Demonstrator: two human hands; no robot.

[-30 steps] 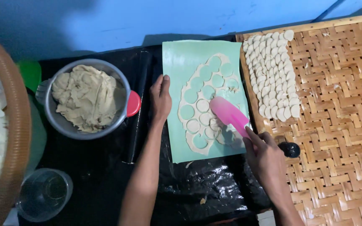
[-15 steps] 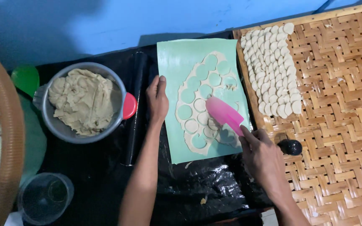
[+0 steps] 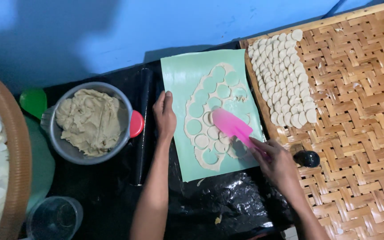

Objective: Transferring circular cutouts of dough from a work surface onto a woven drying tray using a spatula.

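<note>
Right hand [image 3: 277, 161] pinching pink scraper [image 3: 230, 126], left hand [image 3: 165, 116] flat on mat [image 3: 178, 80] — steep blade could tear dough rounds [image 3: 213, 132].

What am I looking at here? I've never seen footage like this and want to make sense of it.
This is one picture from a camera worn on a person's head, looking down at their two bare hands; there is no machine.

The left hand lies flat on the left edge of a pale green mat, which rests on black plastic sheeting. On the mat lies a thin dough sheet with round discs cut into it. The right hand holds a pink spatula, its blade resting on the dough.

To the right is a woven bamboo tray with cut discs laid in overlapping rows. Left of the mat lie a dark rolling pin and a metal bowl of dough. A clear cup stands at the bottom left.
</note>
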